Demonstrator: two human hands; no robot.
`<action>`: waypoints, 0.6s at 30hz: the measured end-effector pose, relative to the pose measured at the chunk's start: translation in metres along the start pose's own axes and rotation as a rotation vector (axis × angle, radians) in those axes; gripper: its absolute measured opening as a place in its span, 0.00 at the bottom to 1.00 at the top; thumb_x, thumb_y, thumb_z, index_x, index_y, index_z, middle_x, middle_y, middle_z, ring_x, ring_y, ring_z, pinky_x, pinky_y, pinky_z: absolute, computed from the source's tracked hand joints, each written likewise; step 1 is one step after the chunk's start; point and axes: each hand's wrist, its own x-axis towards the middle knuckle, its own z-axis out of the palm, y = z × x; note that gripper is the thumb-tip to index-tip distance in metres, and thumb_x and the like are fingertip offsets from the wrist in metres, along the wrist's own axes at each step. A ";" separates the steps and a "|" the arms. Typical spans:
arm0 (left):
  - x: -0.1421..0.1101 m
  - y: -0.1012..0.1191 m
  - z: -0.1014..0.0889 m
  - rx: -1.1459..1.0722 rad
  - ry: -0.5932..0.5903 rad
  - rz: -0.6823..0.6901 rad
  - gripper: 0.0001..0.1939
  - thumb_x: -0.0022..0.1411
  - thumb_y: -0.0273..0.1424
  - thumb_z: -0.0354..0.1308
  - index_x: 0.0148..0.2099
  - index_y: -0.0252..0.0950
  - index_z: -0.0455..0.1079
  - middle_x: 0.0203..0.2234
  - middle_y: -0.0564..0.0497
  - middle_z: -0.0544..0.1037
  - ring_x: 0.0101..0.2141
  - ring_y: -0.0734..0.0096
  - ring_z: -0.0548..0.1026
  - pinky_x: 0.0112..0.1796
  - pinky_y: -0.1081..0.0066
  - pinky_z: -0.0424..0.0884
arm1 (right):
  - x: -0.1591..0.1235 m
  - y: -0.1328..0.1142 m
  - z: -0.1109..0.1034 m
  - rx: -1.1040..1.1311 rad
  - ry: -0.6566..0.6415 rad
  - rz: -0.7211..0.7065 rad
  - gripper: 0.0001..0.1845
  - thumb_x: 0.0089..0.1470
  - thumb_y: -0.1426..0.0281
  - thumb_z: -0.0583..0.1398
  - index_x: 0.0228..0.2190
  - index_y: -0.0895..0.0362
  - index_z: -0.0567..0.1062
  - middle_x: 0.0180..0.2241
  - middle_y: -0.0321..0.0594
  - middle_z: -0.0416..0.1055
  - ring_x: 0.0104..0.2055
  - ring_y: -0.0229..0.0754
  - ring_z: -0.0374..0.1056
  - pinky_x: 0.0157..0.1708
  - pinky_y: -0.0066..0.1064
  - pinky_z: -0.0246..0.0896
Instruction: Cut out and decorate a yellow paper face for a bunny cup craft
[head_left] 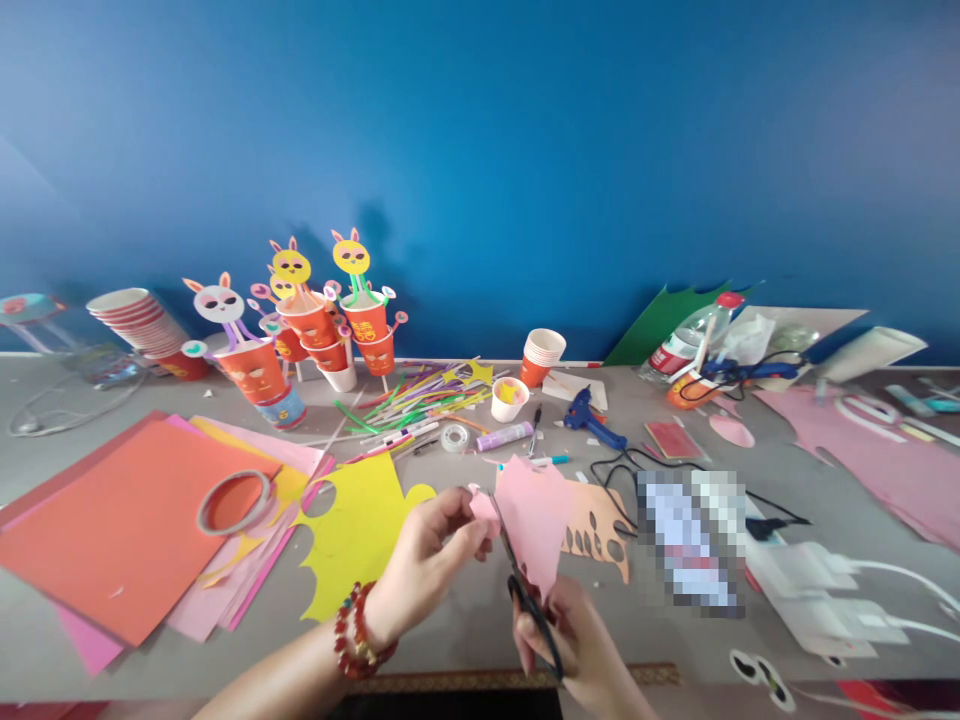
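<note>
My left hand [429, 558], with a red bead bracelet on the wrist, pinches a piece of pink paper [534, 515] at its left edge and holds it upright above the table. My right hand [577, 645] grips black-handled scissors [525, 585], whose blades point up into the pink paper. Both hands are near the table's front edge. A yellow sheet with scalloped cut-outs [358, 530] lies just left of my left hand, and a tan cut-out sheet [596, 525] lies behind the pink paper.
Orange and pink sheets [127, 525] with a tape roll [234, 502] lie at left. Bunny-topped orange cups [322, 320], stacked cups [142, 325], straws [420, 400], a blue glue gun [589, 415], a bottle [686, 345], cables and white adapters [817, 590] crowd the grey table.
</note>
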 end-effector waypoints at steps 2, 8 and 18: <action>0.000 0.000 -0.001 0.003 -0.002 0.009 0.13 0.67 0.37 0.56 0.34 0.34 0.69 0.25 0.51 0.72 0.28 0.72 0.70 0.33 0.72 0.66 | 0.000 0.000 0.000 -0.004 0.006 -0.002 0.32 0.47 0.38 0.58 0.20 0.54 0.64 0.13 0.33 0.62 0.15 0.35 0.57 0.18 0.28 0.51; 0.001 -0.001 -0.001 -0.001 -0.009 0.028 0.12 0.68 0.36 0.54 0.34 0.34 0.68 0.26 0.51 0.71 0.29 0.71 0.70 0.34 0.72 0.67 | 0.001 0.000 0.004 0.034 0.011 -0.001 0.33 0.47 0.37 0.56 0.18 0.53 0.63 0.13 0.32 0.60 0.16 0.36 0.58 0.18 0.28 0.55; 0.005 0.002 -0.001 -0.057 -0.016 0.081 0.12 0.69 0.34 0.53 0.33 0.34 0.68 0.28 0.51 0.69 0.29 0.72 0.69 0.35 0.71 0.66 | -0.008 0.006 0.000 0.213 -0.265 0.023 0.36 0.48 0.35 0.56 0.34 0.57 0.65 0.23 0.39 0.72 0.16 0.30 0.54 0.16 0.22 0.47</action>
